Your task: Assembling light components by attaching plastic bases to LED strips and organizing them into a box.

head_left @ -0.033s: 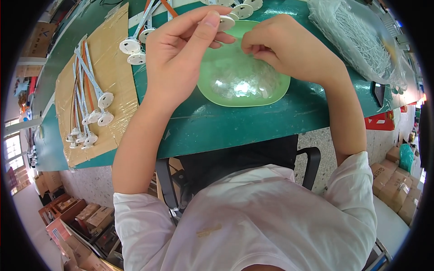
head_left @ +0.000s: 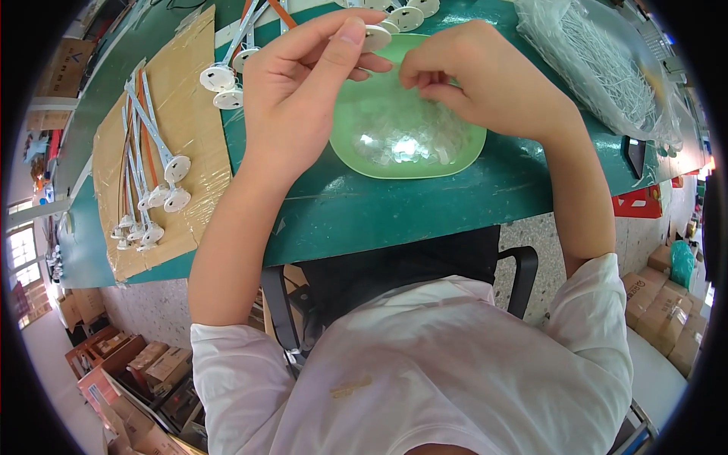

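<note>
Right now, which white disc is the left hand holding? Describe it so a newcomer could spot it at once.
Start at the green table and find the pale green tray of clear bits at its middle. Just above the tray's far rim, the left hand pinches the white disc between thumb and fingers. Unlike the discs lying on the cardboard sheet, this one is lifted.

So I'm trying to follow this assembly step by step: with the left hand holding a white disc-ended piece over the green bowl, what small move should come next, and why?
Probably the right hand should pinch one small clear plastic piece from the shallow green plastic bowl and lift it toward the white round disc. The left hand holds that disc by its fingertips above the bowl, and the right hand's fingertips are curled down over the clear pieces.
</note>
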Tool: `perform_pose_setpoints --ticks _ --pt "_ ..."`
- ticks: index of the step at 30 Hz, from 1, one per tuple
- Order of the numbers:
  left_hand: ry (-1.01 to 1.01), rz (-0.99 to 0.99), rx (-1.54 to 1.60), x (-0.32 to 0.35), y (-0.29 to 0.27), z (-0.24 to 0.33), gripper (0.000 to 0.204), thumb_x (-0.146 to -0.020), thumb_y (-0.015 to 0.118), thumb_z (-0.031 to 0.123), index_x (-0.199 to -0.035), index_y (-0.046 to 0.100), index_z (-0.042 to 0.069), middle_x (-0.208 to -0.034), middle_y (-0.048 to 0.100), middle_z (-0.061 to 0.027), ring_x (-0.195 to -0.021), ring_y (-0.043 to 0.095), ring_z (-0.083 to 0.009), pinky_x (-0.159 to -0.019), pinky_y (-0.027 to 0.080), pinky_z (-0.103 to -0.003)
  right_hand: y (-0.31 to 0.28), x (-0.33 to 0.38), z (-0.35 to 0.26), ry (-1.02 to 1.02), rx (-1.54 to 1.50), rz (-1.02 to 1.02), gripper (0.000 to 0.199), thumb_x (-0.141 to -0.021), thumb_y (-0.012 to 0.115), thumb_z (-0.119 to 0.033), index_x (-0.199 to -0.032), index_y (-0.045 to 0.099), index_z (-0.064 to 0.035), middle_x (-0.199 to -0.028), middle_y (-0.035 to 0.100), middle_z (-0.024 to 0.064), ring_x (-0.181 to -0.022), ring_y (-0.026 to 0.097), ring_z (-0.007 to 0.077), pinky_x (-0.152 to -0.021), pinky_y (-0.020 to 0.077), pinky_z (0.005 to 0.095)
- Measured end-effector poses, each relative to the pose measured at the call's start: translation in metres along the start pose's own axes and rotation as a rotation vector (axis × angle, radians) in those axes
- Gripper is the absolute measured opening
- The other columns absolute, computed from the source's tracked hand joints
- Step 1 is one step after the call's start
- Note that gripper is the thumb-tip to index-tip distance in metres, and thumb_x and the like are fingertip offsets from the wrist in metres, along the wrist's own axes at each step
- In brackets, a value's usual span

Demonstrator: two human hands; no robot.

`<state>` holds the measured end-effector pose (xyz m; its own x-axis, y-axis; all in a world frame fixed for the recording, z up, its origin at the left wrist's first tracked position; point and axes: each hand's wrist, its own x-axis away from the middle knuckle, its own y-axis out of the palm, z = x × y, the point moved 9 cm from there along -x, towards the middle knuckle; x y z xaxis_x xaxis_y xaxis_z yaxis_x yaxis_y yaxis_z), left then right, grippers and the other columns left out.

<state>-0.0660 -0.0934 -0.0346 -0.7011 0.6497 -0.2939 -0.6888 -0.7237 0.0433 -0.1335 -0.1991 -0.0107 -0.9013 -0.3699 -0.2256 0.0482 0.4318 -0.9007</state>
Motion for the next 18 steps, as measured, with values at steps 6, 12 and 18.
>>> perform_pose_setpoints --ticks 6,12,18 --pt "0.477 -0.225 0.299 -0.028 0.008 -0.002 0.034 -0.095 0.060 0.005 -0.128 0.055 -0.001 -0.112 0.067 -0.0132 -0.098 0.067 -0.0191 -0.086 0.052 -0.029 -0.028 0.001 -0.004 0.135 -0.704 0.211 0.010 -0.084 0.071 -0.001 -0.093 0.066 0.0010 -0.080 0.068 0.0026 -0.072 0.065 0.0090 -0.067 0.0518 0.0233" --pt "0.884 -0.439 0.658 -0.013 0.011 0.018 0.038 -0.092 0.061 -0.002 -0.129 0.052 -0.002 -0.114 0.065 -0.0093 -0.101 0.064 -0.0156 -0.091 0.051 -0.029 0.010 0.009 0.002 -0.003 0.078 0.064 0.023 -0.073 0.069 0.000 -0.095 0.066 0.0009 -0.092 0.066 0.0169 -0.084 0.064 0.0329 -0.077 0.0520 0.0376" --pt "-0.016 0.087 0.089 0.005 0.011 0.009 0.037 -0.093 0.060 -0.001 -0.129 0.052 -0.004 -0.115 0.064 -0.0095 -0.102 0.063 -0.0150 -0.092 0.051 -0.029 0.026 0.008 0.005 0.062 0.051 -0.088 0.012 -0.074 0.066 -0.002 -0.085 0.064 0.0026 -0.079 0.061 0.0171 -0.078 0.061 0.0355 -0.072 0.0491 0.0416"
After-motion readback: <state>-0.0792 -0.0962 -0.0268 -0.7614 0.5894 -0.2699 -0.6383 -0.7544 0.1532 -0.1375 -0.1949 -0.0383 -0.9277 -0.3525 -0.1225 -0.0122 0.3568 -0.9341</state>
